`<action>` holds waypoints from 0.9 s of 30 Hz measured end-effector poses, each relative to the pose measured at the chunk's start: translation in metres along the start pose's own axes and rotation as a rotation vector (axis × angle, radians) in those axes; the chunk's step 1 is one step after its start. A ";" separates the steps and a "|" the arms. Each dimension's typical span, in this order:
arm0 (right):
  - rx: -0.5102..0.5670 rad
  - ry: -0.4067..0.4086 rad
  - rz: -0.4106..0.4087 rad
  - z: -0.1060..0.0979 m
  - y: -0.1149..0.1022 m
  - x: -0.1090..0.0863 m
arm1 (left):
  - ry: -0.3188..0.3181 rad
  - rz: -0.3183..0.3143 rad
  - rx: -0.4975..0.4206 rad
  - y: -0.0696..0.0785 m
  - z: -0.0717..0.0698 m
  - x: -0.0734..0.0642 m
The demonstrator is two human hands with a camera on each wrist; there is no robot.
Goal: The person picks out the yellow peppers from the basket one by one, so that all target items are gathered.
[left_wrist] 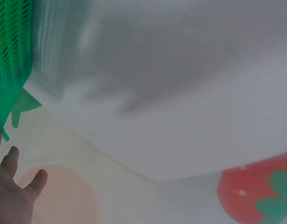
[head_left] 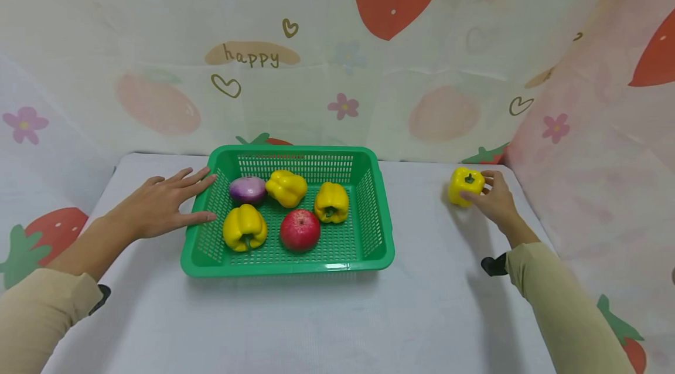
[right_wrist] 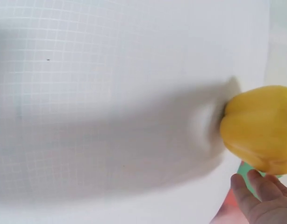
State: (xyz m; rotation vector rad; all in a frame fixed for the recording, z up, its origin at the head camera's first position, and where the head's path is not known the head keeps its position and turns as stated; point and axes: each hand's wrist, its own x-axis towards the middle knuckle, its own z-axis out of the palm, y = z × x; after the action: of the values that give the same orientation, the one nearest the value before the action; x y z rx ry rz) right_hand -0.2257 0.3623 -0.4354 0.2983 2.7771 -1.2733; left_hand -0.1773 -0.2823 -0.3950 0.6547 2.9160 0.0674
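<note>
A yellow bell pepper (head_left: 460,187) with a dark green stem stands at the right side of the table. My right hand (head_left: 495,201) pinches it from the right, thumb across its front and fingers behind. In the right wrist view the pepper (right_wrist: 260,128) shows its smooth side, with fingertips right at its edge. On the left, my left hand (head_left: 163,204) rests with spread, straight fingers over the left rim of a green plastic basket (head_left: 285,269). The left wrist view catches only part of that hand (left_wrist: 15,186) beside the basket's slotted wall (left_wrist: 15,56).
Inside the basket lie three yellow bell peppers (head_left: 245,227), a red pomegranate (head_left: 299,230) and a purple-and-white oval vegetable (head_left: 248,189). A white cloth covers the table (head_left: 295,327). Printed fabric (head_left: 316,92) hangs behind it and along both sides.
</note>
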 end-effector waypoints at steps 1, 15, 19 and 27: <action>0.002 0.001 -0.009 -0.001 -0.001 0.000 | 0.000 0.000 0.000 0.000 0.000 0.000; -0.033 -0.026 -0.009 -0.006 -0.008 -0.001 | 0.010 0.012 -0.001 0.001 -0.001 -0.001; -0.103 -0.035 -0.059 -0.016 -0.013 0.000 | 0.005 0.013 -0.003 0.001 -0.001 -0.001; -0.192 -0.082 -0.098 -0.039 -0.053 0.005 | 0.010 0.016 0.005 0.000 0.000 0.000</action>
State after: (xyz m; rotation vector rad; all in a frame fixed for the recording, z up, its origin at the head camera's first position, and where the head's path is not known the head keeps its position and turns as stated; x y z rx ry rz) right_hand -0.2411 0.3585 -0.3715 0.0965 2.8461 -1.0002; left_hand -0.1771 -0.2825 -0.3948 0.6798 2.9221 0.0660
